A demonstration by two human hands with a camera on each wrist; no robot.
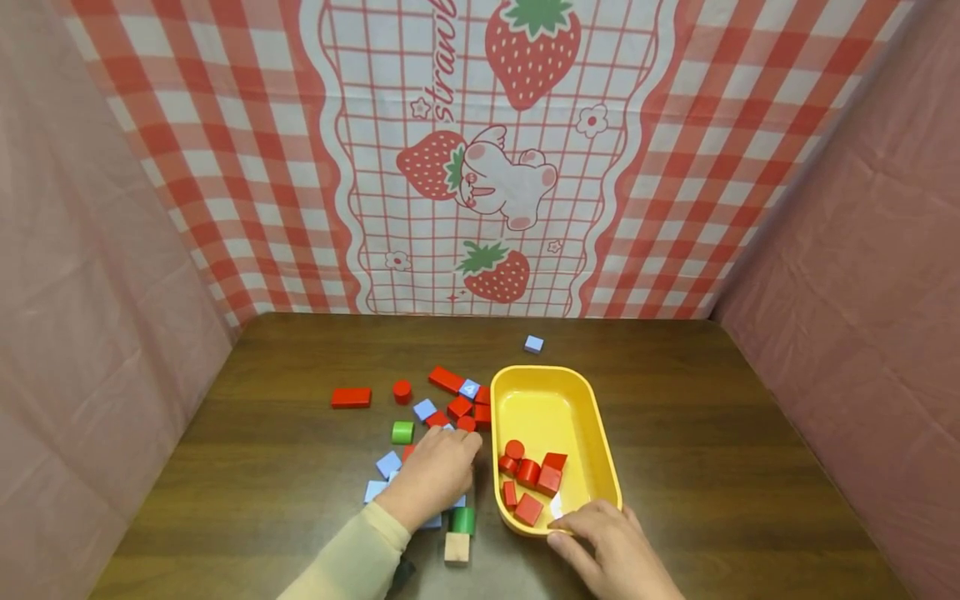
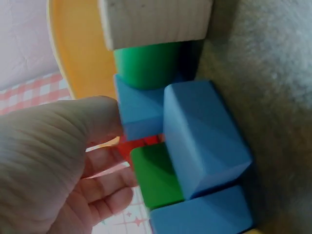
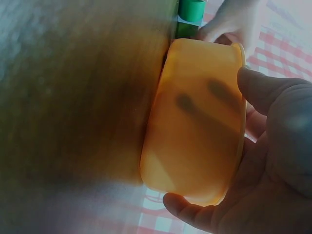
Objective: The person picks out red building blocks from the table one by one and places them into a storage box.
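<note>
My left hand (image 1: 437, 467) reaches down into a pile of toy blocks left of the yellow bin. In the left wrist view its thumb lies beside a blue block (image 2: 141, 107), with fingers near a red block (image 2: 139, 144); whether they pinch it is hidden. The near rim of the yellow bin (image 1: 603, 442) is gripped by my right hand (image 1: 611, 546), thumb outside in the right wrist view. Several red blocks (image 1: 528, 508) lie in the bin's near part. Around the left hand sit blue blocks (image 1: 388, 464), a green block (image 1: 462, 521) and a plain wooden block (image 1: 457, 548).
Apart on the table lie a red bar (image 1: 352, 398), a red cylinder (image 1: 402, 392), a green half-round piece (image 1: 402, 432) and, behind the bin, a lone blue block (image 1: 533, 344). A strawberry-print cloth (image 1: 495, 175) hangs behind the table; pink cloth flanks both sides.
</note>
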